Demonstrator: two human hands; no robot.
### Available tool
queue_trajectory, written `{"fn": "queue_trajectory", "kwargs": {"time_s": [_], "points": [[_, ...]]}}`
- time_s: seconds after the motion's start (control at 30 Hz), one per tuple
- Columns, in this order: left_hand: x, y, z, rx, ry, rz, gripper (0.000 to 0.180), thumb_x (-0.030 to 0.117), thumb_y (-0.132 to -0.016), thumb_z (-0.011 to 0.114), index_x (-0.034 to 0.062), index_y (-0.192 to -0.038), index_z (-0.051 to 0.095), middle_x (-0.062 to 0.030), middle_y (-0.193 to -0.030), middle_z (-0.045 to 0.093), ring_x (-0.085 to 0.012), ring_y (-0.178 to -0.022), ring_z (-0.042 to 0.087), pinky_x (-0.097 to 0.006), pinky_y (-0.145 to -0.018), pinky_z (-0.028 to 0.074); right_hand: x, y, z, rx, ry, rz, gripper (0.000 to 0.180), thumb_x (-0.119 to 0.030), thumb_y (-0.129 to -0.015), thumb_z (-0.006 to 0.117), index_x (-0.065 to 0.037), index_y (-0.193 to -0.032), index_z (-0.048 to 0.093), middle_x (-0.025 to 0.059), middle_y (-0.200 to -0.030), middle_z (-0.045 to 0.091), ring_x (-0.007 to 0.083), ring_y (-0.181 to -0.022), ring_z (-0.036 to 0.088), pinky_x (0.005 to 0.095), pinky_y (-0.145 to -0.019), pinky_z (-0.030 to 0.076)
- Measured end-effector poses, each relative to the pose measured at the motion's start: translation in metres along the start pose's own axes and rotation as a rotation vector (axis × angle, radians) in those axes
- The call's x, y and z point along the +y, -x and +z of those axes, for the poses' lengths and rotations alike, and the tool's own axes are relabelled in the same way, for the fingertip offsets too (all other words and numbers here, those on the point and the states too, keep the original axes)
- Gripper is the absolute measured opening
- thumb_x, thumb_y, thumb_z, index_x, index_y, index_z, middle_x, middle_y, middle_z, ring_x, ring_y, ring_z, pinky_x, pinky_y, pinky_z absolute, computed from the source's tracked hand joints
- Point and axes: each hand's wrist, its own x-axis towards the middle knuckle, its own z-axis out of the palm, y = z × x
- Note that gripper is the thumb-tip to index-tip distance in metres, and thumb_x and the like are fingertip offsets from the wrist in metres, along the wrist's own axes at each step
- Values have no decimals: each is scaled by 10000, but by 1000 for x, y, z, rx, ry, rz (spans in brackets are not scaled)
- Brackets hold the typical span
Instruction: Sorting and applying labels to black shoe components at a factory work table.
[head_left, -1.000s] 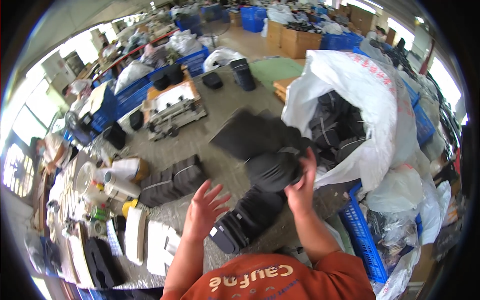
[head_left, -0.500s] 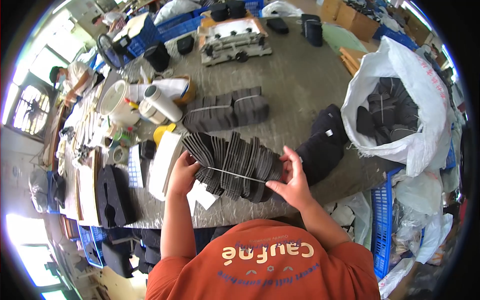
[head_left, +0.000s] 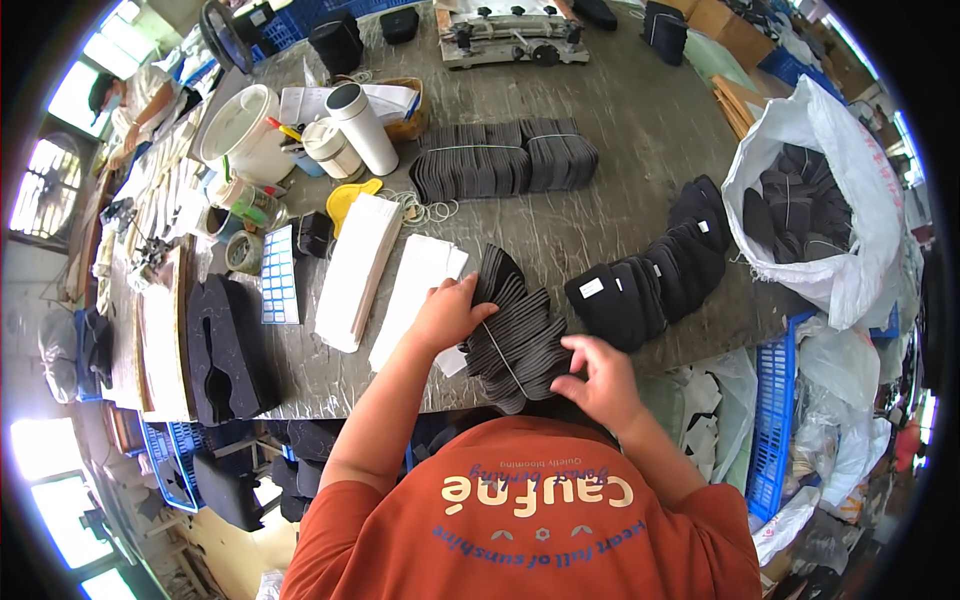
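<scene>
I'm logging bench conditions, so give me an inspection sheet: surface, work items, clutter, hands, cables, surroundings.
Surface: dark grey worktable, shiny, streaked.
Work items: dark grey bundle of thin stacked pieces with a pale band; row of black pieces bearing white labels.
Clutter: white cylindrical flask, round white plastic tub, long white stack, left of centre.
Hands: left hand touches the bundle's left side; right hand beside its right side, thumb and forefinger apart.
Cables: nothing seen.
Surroundings: white woven sack and blue plastic crate at right.
</scene>
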Motion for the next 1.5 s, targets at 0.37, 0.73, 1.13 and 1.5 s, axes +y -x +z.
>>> {"fn": "queue_trajectory", "kwargs": {"time_s": [0.37,0.73,1.13,1.5], "points": [[6,21,36,246,171,-163,533,152,-673,632,-46,-1165,574,-242,-1088,616,-383,-1051,571,-411,-931,451,7,-173,52,-504,588,-505,520,-562,-801,588,-77,-983,623,144,-1303,516,330,-1339,326,555,-1109,195],[-44,9,34,-11,664,-568,177,-37,-768,513,8,-795,682,-82,-641,639,-156,-512,601,-295,-458,476,-5,-137,49,-460,482,-694,387,-422,-717,688,-61,-850,644,95,-826,667,257,-845,625,375,-794,436],[-43,15,65,197,1266,-514,152,-101,-783,527,15,-835,609,-51,-730,605,-143,-602,572,-266,-523,472,10,-125,36,-228,364,-779,315,-358,-690,722,-82,-739,579,51,-741,612,239,-756,570,362,-752,406],[-18,1,31,34,860,-524,243,-110,-754,512,-12,-927,651,-82,-727,645,-174,-677,621,-322,-593,528,20,-128,21,-120,306,-794,311,-349,-683,721,-81,-716,565,57,-706,591,247,-732,564,370,-737,405]]}}
